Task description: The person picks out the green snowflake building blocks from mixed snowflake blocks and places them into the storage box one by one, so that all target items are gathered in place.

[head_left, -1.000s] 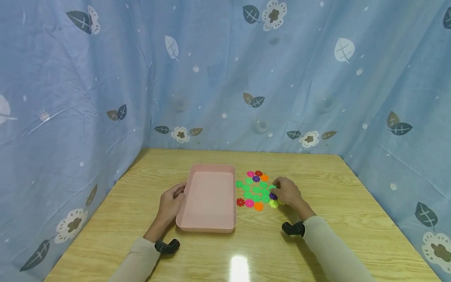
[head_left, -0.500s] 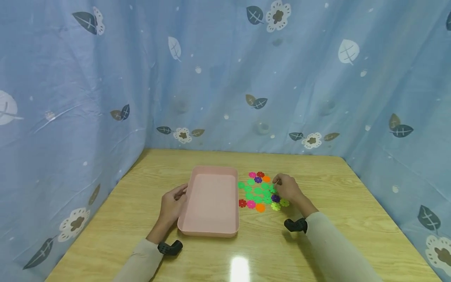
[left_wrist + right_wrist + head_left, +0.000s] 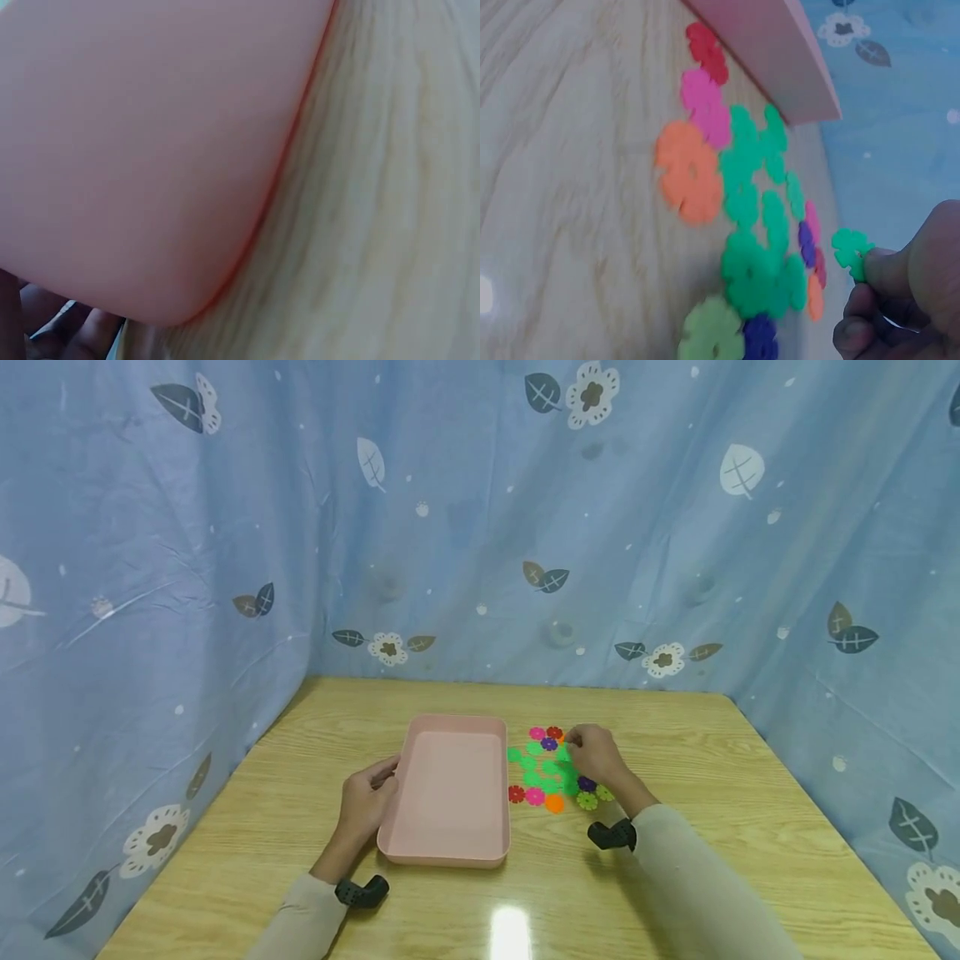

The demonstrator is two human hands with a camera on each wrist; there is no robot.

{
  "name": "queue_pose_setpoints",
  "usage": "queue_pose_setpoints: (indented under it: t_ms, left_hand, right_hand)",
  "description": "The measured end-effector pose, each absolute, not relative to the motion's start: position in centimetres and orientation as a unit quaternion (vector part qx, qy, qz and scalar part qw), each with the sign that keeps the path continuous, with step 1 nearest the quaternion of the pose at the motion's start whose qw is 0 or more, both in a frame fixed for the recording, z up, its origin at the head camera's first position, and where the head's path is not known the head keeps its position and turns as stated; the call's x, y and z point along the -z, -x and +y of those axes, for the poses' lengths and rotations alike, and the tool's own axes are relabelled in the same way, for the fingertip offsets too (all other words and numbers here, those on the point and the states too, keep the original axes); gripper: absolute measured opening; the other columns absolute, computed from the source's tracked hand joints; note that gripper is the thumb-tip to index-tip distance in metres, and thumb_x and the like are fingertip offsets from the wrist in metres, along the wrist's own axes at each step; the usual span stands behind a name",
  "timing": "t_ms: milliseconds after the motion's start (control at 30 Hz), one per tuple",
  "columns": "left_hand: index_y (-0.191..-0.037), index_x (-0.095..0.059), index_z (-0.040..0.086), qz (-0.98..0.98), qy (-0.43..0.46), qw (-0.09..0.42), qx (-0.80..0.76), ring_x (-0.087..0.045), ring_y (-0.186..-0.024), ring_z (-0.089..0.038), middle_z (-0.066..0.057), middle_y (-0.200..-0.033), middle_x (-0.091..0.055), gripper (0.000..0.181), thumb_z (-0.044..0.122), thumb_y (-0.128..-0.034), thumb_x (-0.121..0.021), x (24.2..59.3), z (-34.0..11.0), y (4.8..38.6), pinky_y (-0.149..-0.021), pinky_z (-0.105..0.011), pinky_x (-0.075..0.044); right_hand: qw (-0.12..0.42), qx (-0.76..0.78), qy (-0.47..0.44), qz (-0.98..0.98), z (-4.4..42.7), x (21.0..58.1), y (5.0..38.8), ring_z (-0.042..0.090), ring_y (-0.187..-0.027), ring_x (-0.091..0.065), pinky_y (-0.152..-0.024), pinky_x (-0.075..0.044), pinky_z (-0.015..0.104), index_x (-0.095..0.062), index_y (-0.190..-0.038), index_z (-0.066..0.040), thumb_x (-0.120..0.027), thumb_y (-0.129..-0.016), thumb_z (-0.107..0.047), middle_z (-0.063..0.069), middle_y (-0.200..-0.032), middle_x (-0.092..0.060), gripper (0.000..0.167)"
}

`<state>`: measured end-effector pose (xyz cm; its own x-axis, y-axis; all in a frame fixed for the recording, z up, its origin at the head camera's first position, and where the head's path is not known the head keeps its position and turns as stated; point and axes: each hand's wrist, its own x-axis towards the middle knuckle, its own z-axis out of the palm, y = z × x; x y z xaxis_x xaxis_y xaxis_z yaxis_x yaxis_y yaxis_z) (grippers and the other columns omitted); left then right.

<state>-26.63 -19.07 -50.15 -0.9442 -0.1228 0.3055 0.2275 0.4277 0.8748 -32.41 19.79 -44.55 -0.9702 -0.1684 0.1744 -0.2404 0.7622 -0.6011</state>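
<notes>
A pink tray [image 3: 450, 789] lies on the table, with my left hand [image 3: 363, 797] at its left wall. In the left wrist view the fingers [image 3: 94, 334] sit loosely bent against the outside, partly hidden by the rim. My right hand [image 3: 596, 752] is over the right part of a group of flower-shaped plastic discs. Between thumb and fingers it pinches a green disc [image 3: 850, 251], held off the table. Several other green discs [image 3: 550, 767] lie close together beneath and beside this hand, some overlapping.
Around the green discs lie red [image 3: 516, 794], pink [image 3: 535, 797], orange [image 3: 554, 803], purple [image 3: 587, 784] and yellow-green discs [image 3: 587, 801]. The tray's right wall stands close to the group. A patterned blue curtain [image 3: 480, 527] surrounds the table.
My right hand first left a purple disc beside the yellow-green ones, then took a green disc at the group's right edge and moved left with it. The left hand stays at the tray.
</notes>
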Motion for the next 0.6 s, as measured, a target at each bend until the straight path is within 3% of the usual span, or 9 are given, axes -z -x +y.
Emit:
queue_pose_setpoints:
  t_ms: [233,433,600]
  left_hand:
    - [-0.132,-0.066,0.001,-0.823,0.026,0.153,0.546,-0.068,-0.114,-0.03,-0.016,-0.125,-0.07,0.041,0.005,-0.0922,-0.056,50.2,-19.0,26.5,-0.092,-0.042,-0.057]
    - [-0.134,-0.064,0.001,-0.823,0.021,0.138,0.55,-0.067,-0.117,-0.031,-0.016,-0.128,-0.069,0.043,0.005,-0.0931,-0.054,50.3,-18.8,26.5,-0.094,-0.043,-0.056]
    - [-0.132,-0.066,0.003,-0.813,0.001,0.131,0.568,-0.067,-0.116,-0.031,-0.015,-0.127,-0.07,0.04,0.008,-0.0945,-0.054,50.1,-19.0,26.3,-0.088,-0.033,-0.057]
  right_hand:
    - [0.069,-0.368,-0.119,-0.92,17.6,44.0,32.8,0.024,-0.081,-0.063,-0.072,-0.055,0.037,-0.069,-0.108,0.006,-0.057,-0.1,-0.004,0.015,-0.096,-0.068,0.018]
    - [0.034,-0.457,-0.121,-0.88,15.6,43.6,33.3,0.038,-0.079,-0.068,-0.06,-0.054,0.029,-0.068,-0.108,0.006,-0.055,-0.099,-0.004,0.021,-0.089,-0.069,0.019]
    - [0.006,-0.49,-0.126,-0.862,13.8,43.3,33.7,0.044,-0.079,-0.068,-0.06,-0.056,0.032,-0.067,-0.11,0.006,-0.054,-0.098,-0.001,0.022,-0.087,-0.07,0.02]
